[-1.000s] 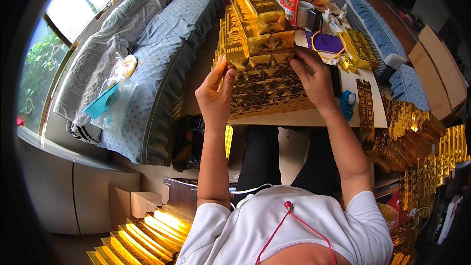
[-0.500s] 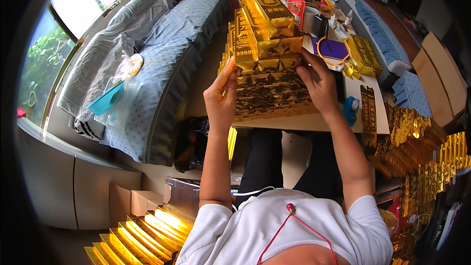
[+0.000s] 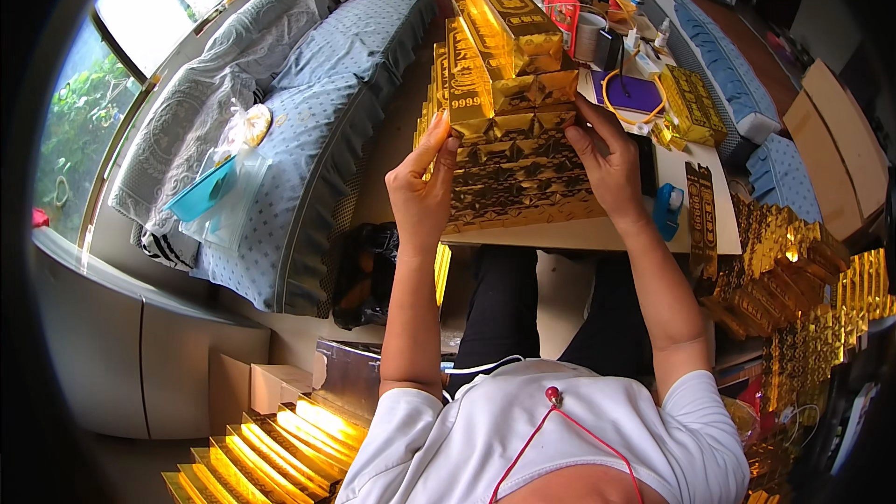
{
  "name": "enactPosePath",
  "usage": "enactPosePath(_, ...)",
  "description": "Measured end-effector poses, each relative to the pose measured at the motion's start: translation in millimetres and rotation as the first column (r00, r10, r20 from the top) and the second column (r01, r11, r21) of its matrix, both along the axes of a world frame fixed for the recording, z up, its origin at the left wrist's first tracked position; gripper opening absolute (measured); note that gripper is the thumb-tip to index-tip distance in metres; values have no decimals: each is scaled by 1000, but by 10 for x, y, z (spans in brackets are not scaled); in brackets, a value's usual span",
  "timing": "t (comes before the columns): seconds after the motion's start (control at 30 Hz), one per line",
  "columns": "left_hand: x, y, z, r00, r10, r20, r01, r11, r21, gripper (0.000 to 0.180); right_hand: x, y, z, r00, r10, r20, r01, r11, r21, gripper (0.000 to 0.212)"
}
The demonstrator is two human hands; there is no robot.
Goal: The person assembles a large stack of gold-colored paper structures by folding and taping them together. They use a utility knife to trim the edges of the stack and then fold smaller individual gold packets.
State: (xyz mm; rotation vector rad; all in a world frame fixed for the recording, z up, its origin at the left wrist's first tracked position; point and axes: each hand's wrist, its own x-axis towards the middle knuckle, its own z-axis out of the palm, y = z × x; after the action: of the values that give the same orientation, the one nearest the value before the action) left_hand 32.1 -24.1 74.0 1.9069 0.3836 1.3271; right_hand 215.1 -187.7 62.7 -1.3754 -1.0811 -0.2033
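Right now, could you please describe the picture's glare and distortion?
In the head view, the upper window pane looks washed out and glare whitens the pleated gold foil at lower left; same head view, the stacked gold foil boxes mix highlights with dark reflections, and the grey cabinet looks bowed.

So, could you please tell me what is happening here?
A person is handling a stack of gold blocks on the table: the left hand at its near left corner, the right hand at its near right corner. A small blue item lies right of the stack, and more gold pieces are piled beyond the table's right edge.
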Motion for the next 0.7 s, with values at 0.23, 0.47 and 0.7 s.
enactPosePath(0.23, 25, -1, -11, 999, -11, 30, 12, 1000, -27, 29, 18, 2, -51, 1000, 5, 10, -5, 1000, 15, 40)
enactPosePath(0.47, 16, -22, 8, 1000, -2, 18, 2, 1000, -30, 27, -29, -43, 8, 999, 27, -45, -28, 999, -39, 41)
enactPosePath(0.7, -48, -98, 58, 970, -181, 162, 219, 941, -258, 35, -13, -79, -8, 996, 62, -64, -64, 998, -24, 43)
